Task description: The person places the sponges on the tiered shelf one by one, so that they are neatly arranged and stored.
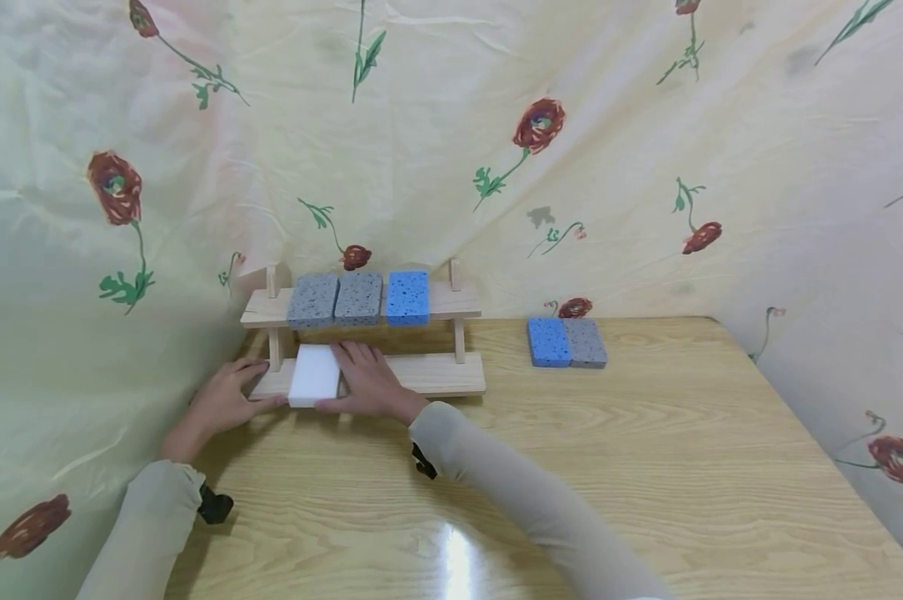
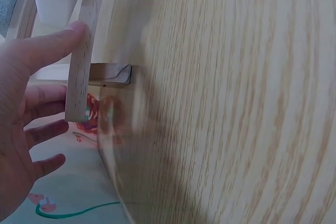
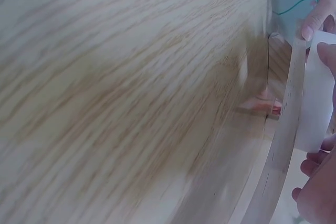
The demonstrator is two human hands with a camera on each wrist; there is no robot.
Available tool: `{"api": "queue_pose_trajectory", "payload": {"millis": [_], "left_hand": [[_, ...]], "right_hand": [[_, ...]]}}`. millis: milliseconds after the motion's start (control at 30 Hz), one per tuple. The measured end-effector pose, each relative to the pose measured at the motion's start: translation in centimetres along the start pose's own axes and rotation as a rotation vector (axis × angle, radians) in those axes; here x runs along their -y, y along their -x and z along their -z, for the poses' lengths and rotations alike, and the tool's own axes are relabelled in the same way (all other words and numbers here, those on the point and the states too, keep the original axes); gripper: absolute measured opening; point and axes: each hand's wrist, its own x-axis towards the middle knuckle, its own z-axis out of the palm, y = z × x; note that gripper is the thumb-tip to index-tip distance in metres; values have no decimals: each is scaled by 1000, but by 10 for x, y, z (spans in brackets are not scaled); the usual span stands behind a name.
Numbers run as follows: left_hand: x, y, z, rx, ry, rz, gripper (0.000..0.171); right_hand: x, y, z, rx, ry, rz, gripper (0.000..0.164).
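Observation:
A two-tier wooden shelf [image 1: 444, 377] stands at the back left of the table. On the left part of its lower board lies a white sponge block [image 1: 315, 375]. My right hand [image 1: 369, 382] grips this sponge from its right side, thumb at the front and fingers towards the back; the right wrist view shows the white sponge [image 3: 316, 103] on the board too. At the lower board's left end, my left hand [image 1: 225, 398] holds the shelf. In the left wrist view its thumb [image 2: 55, 45] presses the board's front edge, with the other fingers behind.
Two grey sponges [image 1: 313, 300] [image 1: 358, 298] and a blue sponge [image 1: 407, 297] lie on the upper board. Right of the shelf, another blue sponge [image 1: 548, 342] and a grey sponge [image 1: 586, 343] lie side by side on the table [image 1: 646, 467]. Flowered cloth [image 1: 436, 150] hangs behind and beside the table.

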Motion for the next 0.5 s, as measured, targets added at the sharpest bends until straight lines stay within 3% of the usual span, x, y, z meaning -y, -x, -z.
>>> {"api": "queue_pose_trajectory", "payload": {"millis": [500], "left_hand": [[0, -1, 1, 10, 0, 4, 88]], "right_hand": [[4, -3, 0, 16, 5, -21, 105]]}}
